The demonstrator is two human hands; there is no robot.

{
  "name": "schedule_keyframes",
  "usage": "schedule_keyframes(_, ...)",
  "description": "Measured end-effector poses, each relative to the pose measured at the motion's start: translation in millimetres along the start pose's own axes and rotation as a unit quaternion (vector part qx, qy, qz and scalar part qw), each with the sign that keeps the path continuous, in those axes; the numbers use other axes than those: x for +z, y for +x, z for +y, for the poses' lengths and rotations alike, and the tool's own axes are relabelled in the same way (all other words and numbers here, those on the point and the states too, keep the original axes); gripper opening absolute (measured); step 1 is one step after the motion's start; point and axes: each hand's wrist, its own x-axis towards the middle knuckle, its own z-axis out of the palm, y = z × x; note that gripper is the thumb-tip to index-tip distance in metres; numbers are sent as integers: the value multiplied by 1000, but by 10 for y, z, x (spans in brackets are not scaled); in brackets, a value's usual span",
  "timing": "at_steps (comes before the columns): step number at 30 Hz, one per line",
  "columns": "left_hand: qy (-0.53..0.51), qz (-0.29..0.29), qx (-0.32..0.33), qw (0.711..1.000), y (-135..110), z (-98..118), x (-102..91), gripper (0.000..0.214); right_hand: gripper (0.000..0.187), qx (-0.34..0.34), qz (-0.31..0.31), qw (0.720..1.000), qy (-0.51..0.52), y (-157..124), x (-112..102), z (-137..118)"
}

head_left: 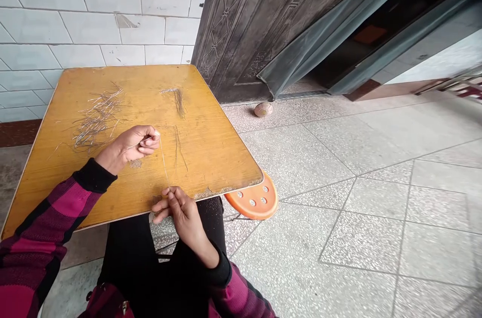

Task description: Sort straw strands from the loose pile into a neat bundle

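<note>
Silvery, hair-thin metal strand (163, 160) pinched at its top between thumb and forefinger of the left hand (130, 148), at its bottom in the closed fingertips of the right hand (181, 211), drawn straight near six o'clock of the square yellow-brown wooden table (222, 157). Beside it at three o'clock, two loose single strands (176, 150); at twelve o'clock a small tidy bundle (177, 99), seemingly done. At ten o'clock a big tangled heap (97, 118) of like strands, apparently mostly left.

Magenta-and-black plaid sleeves with black ribbed cuffs – black trousers over the lap – bare left hand (130, 147), right hand (181, 210)
</note>
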Motion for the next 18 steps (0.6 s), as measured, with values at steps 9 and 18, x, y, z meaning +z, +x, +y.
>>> schedule_keyframes(9,-5,-8,-2,1000,3,37,-80,26,38,46,-23,999,-7,-335,3,307)
schedule_keyframes(18,27,-29,-21,999,63,-111,-78,25,34,-44,96,992,-63,-262,-433,121)
